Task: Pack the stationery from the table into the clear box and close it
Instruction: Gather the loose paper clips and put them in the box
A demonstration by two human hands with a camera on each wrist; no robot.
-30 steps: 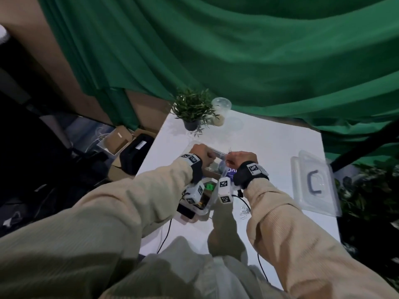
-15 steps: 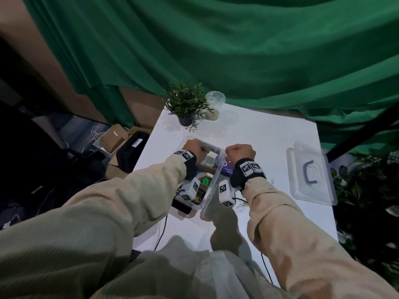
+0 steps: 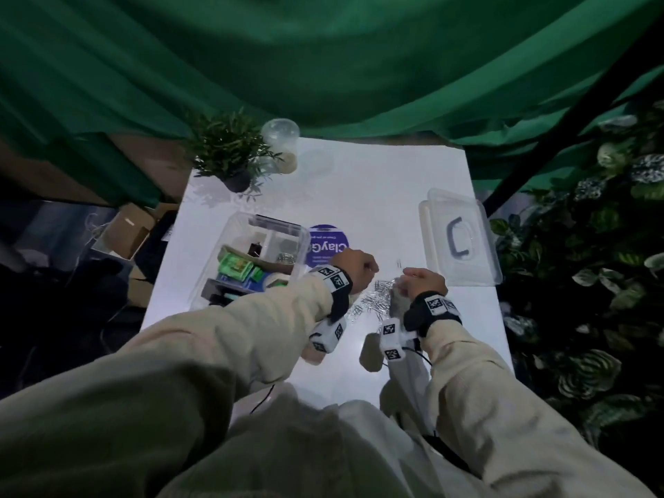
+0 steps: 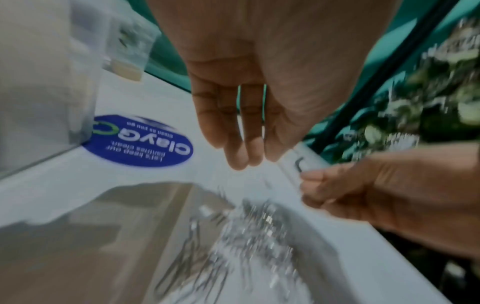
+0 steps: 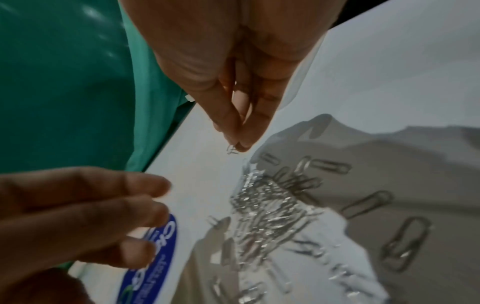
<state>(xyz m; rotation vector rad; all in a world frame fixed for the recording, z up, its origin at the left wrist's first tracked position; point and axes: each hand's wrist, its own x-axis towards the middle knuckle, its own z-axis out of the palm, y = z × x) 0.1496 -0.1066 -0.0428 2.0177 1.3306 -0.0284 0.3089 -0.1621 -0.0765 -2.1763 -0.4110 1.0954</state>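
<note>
The clear box (image 3: 230, 253) stands open on the white table, left of centre, with green, blue and black stationery inside. Its clear lid (image 3: 458, 239), which has a grey handle, lies at the table's right side. A pile of silver paper clips (image 3: 377, 300) lies between my hands. My left hand (image 3: 372, 271) hovers over the pile's left side, fingers relaxed and holding nothing (image 4: 241, 160). On the pile's far right, the thumb and fingertips of my right hand (image 5: 237, 145) pinch a single paper clip (image 5: 230, 149) just above the table.
A round blue sticker (image 3: 328, 246) sits on the table beside the box. A small potted plant (image 3: 230, 156) and a clear jar (image 3: 280, 145) stand at the far edge. Green cloth hangs behind. Leafy plants (image 3: 593, 282) fill the right, cardboard boxes (image 3: 125, 231) the floor on the left.
Both hands have let go of the clear box, which now stands flat at the left. They have moved right to the paper clips, and the right hand has pinched one.
</note>
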